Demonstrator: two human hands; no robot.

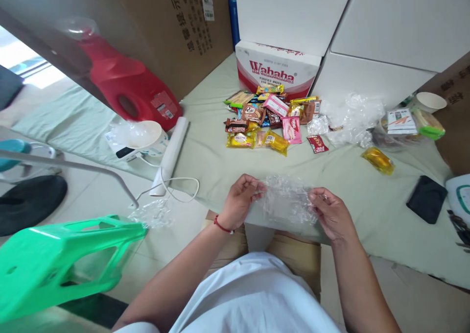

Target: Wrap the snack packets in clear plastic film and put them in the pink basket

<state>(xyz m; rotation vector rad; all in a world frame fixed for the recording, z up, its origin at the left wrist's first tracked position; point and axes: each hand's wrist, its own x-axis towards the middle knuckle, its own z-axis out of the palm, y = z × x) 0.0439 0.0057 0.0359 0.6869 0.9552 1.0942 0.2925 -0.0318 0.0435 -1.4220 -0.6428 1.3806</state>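
A crumpled clear plastic bag (288,199) is stretched between my two hands, just above the near edge of the cloth-covered bed. My left hand (243,199) pinches its left side. On the right side, my right hand (329,211) grips it between thumb and fingers. No contents show inside the bag. Beyond it lies a pile of wrapped snacks (253,113), with yellow, brown and pink packets. A pink wafer packet (292,130) and a small red packet (317,144) lie at the pile's right side.
A Wahaba-lettered box (278,68) stands behind the snacks. Clear plastic bags (350,120) are heaped to the right, near a yellow packet (378,160) and a black wallet-like item (427,199). Leftward are a red jug (128,83), a white roll (169,156) and a green stool (66,254).
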